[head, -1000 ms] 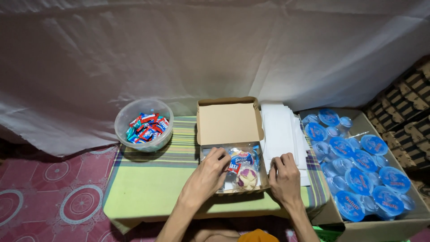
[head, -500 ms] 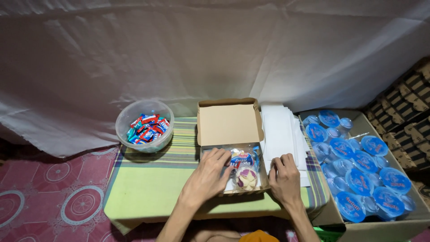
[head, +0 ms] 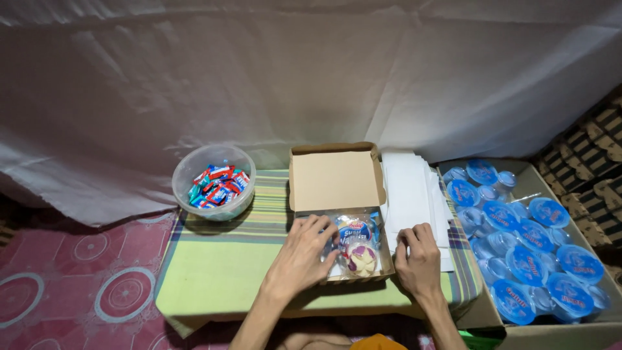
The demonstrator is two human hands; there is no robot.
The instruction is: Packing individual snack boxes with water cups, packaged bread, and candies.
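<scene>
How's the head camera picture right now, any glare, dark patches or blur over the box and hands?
Head view: sharp at the open brown cardboard box and both hands, left hand, right hand; glare glints on the blue-lidded plastic cups; dark shadow under the green striped table's front edge; frame corners dim.

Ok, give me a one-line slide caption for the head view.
Left hand rests in an open cardboard box of wrapped snacks; right hand on white paper sheets.
</scene>
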